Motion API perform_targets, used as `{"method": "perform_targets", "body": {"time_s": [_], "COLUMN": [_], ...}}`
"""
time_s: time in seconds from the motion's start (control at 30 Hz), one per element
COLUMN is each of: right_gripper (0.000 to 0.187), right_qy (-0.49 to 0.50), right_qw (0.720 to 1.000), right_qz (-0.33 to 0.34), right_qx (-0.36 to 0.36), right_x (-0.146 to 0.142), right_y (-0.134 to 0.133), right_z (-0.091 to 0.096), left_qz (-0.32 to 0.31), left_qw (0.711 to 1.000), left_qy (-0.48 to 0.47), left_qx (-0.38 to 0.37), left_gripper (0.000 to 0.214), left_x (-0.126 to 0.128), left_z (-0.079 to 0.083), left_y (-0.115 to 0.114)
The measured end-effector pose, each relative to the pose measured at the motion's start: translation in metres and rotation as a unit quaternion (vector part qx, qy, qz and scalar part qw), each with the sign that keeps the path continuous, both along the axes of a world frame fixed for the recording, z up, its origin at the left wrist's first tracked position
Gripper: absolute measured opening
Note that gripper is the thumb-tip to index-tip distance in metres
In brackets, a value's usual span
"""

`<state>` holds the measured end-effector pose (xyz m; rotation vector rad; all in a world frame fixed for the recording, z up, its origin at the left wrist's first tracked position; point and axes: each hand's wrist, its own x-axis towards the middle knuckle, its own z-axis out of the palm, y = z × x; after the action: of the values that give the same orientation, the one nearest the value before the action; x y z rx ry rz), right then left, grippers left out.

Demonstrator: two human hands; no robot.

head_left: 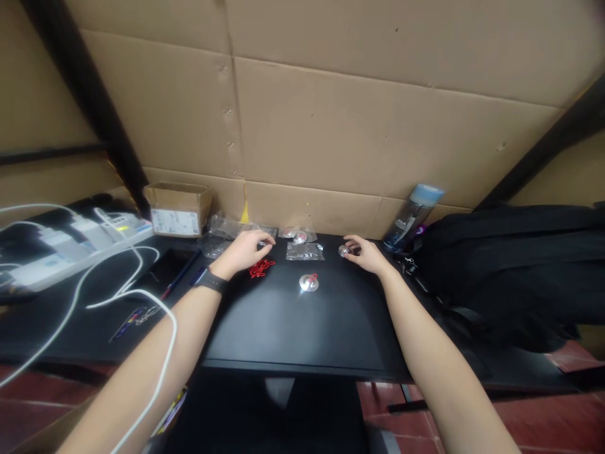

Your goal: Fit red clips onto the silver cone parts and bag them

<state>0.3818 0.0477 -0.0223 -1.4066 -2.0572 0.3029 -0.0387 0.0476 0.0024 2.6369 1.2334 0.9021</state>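
Observation:
My left hand, with a dark watch on the wrist, rests on the black table with its fingers curled around a small shiny piece at their tips. Just below it lies a bundle of red cords. My right hand pinches a small silver round piece on the table. Between the hands lie a clear plastic bag of small parts and a silver disc with a red cord.
More clear bags lie along the cardboard wall. A small cardboard box and a power strip with white cables are at the left. A blue-capped bottle and a black bag sit at the right.

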Motion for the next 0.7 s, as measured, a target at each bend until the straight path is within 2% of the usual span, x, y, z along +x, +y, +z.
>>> {"method": "perform_targets", "body": {"time_s": [0.4,0.57,0.7], "right_gripper": [0.042,0.035,0.037], "right_qy": [0.027,0.02,0.007], "right_qw": [0.999,0.998,0.996], "right_qz": [-0.026,-0.033,-0.051], "right_qx": [0.022,0.054,0.072], "right_x": [0.0032,0.0014,-0.0011], "right_y": [0.0065,0.0058,0.0062], "right_z": [-0.005,-0.001,0.0031], "left_qz": [-0.007,-0.025,-0.02], "left_qw": [1.0,0.999,0.997], "left_qy": [-0.018,0.032,0.066], "left_qx": [-0.013,-0.022,-0.032], "left_gripper": [0.024,0.024,0.022], "left_x": [-0.0074,-0.0056,-0.004], "left_z": [-0.0024,-0.005,-0.0092], "left_y": [0.0047,0.0068,0.0096]}}
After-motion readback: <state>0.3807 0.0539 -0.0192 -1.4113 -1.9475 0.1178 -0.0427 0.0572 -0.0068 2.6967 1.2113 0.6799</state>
